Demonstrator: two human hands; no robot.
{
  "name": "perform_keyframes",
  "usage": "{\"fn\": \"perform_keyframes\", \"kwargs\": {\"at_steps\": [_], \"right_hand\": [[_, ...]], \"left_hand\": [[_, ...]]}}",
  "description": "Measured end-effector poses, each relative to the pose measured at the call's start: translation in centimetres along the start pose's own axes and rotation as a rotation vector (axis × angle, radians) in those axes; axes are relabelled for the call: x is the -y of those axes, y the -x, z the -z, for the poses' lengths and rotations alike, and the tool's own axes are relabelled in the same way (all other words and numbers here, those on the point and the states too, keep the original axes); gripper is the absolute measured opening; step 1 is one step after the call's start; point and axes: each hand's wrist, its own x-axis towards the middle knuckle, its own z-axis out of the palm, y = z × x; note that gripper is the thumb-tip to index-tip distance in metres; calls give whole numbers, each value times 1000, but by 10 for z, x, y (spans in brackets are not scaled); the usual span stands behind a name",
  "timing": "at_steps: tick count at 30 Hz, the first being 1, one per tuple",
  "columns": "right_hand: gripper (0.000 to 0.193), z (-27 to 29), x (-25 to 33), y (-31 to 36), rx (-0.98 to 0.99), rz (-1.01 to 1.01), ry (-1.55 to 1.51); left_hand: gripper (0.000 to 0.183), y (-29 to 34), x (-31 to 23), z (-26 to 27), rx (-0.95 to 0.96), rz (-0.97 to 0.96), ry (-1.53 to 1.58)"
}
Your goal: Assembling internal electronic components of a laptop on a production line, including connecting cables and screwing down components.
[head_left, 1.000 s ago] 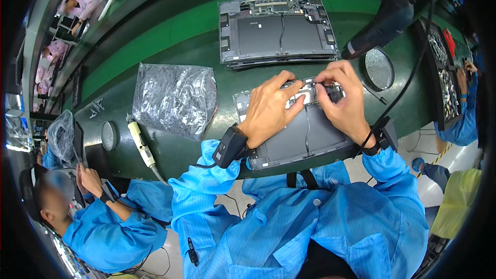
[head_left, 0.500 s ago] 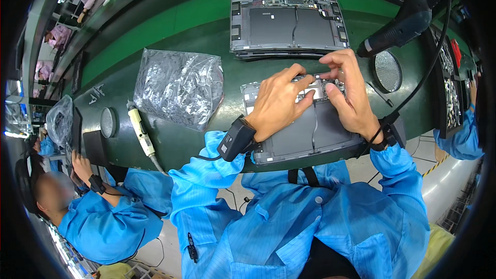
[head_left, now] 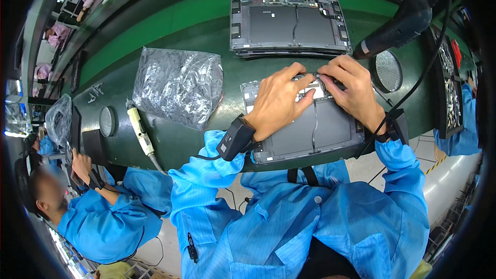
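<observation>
Before me lies an opened laptop chassis (head_left: 289, 137), its dark battery and the circuit board along its far edge exposed. My left hand (head_left: 281, 98) rests over the board's left part, fingers bent and thumb apart, with nothing visible in its grasp. On the board's right part, my right hand (head_left: 354, 90) has its thumb and forefinger drawn together at the far edge. Whatever they pinch is too small or hidden to make out. Beyond both hands sits a stack of similar opened laptop chassis (head_left: 274, 26).
Left of the chassis are a clear bag of dark pieces (head_left: 178, 88), a pale electric screwdriver (head_left: 140, 129) and a round dish (head_left: 107, 121). Rightward are a dark handheld tool (head_left: 398, 31), another round dish (head_left: 387, 71) and a hanging cable (head_left: 429, 80). A co-worker (head_left: 103, 217) sits at left.
My right hand has lowered onto the far edge of the board, and its thumb and forefinger have closed together. My left hand stays in place.
</observation>
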Motion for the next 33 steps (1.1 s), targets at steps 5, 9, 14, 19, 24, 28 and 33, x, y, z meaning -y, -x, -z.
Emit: {"fn": "perform_keyframes", "kwargs": {"at_steps": [5,9,14,19,24,28,33], "right_hand": [[25,9,-8,-14,214,229,126],[23,11,-12,-22,280,259,149],[21,10,-14,-33,349,349,146],[18,10,-9,-35,385,218,78],[19,8,0,-29,393,91,91],[23,4,-6,-23,345,123,28],[21,6,-7,-24,390,123,-7]], "left_hand": [[26,1,0,2,15,18,7],[25,0,0,0,12,17,5],[25,2,2,-1,5,-2,-6],[25,2,3,-3,12,3,-3],[25,2,3,-1,29,7,-11],[26,2,3,-1,12,-13,-7],[26,1,0,0,11,-1,-6]]}}
